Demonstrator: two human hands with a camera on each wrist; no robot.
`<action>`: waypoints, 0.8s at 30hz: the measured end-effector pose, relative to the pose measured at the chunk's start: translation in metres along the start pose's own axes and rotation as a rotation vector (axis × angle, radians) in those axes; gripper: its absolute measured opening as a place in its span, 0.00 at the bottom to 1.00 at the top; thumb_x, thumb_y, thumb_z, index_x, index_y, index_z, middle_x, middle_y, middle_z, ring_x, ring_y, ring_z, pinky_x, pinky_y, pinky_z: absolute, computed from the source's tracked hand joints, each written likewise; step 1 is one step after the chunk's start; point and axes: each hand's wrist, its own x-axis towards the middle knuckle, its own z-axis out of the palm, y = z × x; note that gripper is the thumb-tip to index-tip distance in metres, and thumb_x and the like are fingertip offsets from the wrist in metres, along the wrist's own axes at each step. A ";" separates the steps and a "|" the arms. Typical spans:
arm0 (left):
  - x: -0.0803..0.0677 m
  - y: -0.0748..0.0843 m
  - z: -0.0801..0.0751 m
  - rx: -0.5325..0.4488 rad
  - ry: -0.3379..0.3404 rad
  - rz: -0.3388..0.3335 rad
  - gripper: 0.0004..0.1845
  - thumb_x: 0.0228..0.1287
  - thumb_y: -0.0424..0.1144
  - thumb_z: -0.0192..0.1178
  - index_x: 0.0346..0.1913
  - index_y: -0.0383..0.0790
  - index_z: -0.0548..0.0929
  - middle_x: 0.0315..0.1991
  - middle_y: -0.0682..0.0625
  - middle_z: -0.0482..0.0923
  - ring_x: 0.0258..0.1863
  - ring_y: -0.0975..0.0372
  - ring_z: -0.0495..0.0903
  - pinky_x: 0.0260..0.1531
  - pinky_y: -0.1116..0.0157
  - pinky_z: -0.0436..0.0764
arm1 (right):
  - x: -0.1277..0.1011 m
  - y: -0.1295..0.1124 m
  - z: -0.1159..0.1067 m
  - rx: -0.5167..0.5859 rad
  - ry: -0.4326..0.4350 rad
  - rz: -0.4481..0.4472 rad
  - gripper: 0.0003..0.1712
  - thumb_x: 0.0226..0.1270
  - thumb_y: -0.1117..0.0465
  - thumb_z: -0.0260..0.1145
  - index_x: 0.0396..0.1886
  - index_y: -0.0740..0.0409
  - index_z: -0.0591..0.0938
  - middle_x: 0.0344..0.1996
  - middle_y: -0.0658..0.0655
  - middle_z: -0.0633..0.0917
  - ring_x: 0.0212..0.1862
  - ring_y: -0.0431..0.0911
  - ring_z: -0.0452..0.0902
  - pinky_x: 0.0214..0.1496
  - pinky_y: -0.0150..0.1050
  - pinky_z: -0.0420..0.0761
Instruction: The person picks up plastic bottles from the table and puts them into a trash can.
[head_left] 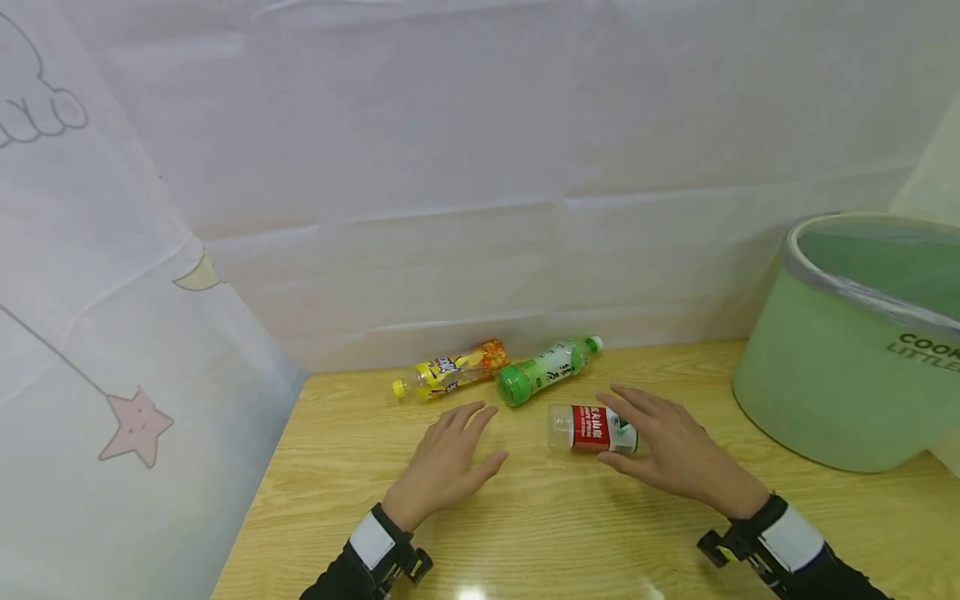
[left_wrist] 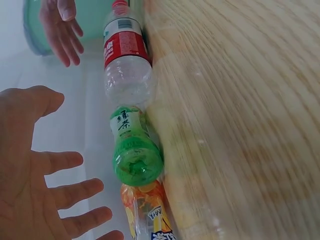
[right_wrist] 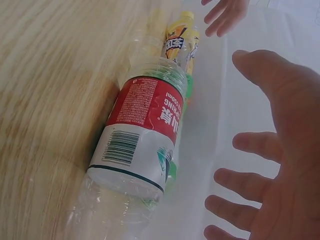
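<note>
Green bin (head_left: 840,392) reads "COOK" over "LITTLE", cut off at the edge. Red-label bottle (right_wrist: 142,130) shows "550ml" plus a barcode. Green bottle (left_wrist: 131,145) carries Chinese characters.

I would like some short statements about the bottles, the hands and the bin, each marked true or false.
1. Three bottles lie on the table. True.
2. The right hand grips the green bottle. False: it is open beside the red-label bottle.
3. The left hand holds nothing. True.
4. The yellow bottle stands upright. False: it lies on its side.
5. The green bin is at the left. False: it is at the right.
</note>
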 end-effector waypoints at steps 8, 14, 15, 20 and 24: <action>0.025 0.014 0.007 0.016 -0.001 0.023 0.35 0.75 0.61 0.53 0.75 0.46 0.68 0.71 0.44 0.67 0.68 0.47 0.66 0.58 0.44 0.73 | -0.003 0.002 -0.003 -0.011 0.071 -0.043 0.45 0.59 0.44 0.78 0.71 0.60 0.74 0.64 0.68 0.76 0.61 0.65 0.74 0.54 0.68 0.74; 0.054 0.032 0.018 0.033 -0.059 0.054 0.37 0.74 0.63 0.54 0.77 0.46 0.65 0.73 0.43 0.64 0.70 0.47 0.65 0.61 0.45 0.72 | -0.008 0.005 -0.003 0.004 0.073 -0.039 0.46 0.59 0.43 0.77 0.73 0.58 0.73 0.65 0.67 0.76 0.61 0.65 0.75 0.53 0.67 0.75; 0.060 0.035 0.020 0.033 -0.069 0.059 0.38 0.73 0.62 0.55 0.77 0.46 0.65 0.73 0.43 0.63 0.70 0.48 0.65 0.61 0.45 0.72 | -0.008 0.005 -0.003 0.003 0.072 -0.036 0.46 0.59 0.42 0.77 0.73 0.58 0.73 0.65 0.67 0.76 0.61 0.65 0.75 0.53 0.67 0.75; 0.089 0.051 0.035 0.039 -0.098 0.074 0.40 0.70 0.64 0.58 0.78 0.48 0.64 0.74 0.47 0.62 0.71 0.51 0.63 0.64 0.47 0.70 | -0.010 0.004 -0.005 -0.013 0.072 -0.015 0.46 0.59 0.42 0.77 0.72 0.58 0.74 0.64 0.69 0.76 0.60 0.67 0.75 0.52 0.68 0.75; 0.106 0.062 0.049 0.075 -0.100 0.094 0.43 0.67 0.65 0.61 0.78 0.50 0.63 0.75 0.47 0.62 0.71 0.51 0.63 0.64 0.49 0.70 | -0.012 0.004 -0.008 -0.018 0.077 0.003 0.45 0.59 0.42 0.77 0.72 0.57 0.74 0.64 0.69 0.76 0.59 0.67 0.76 0.51 0.69 0.75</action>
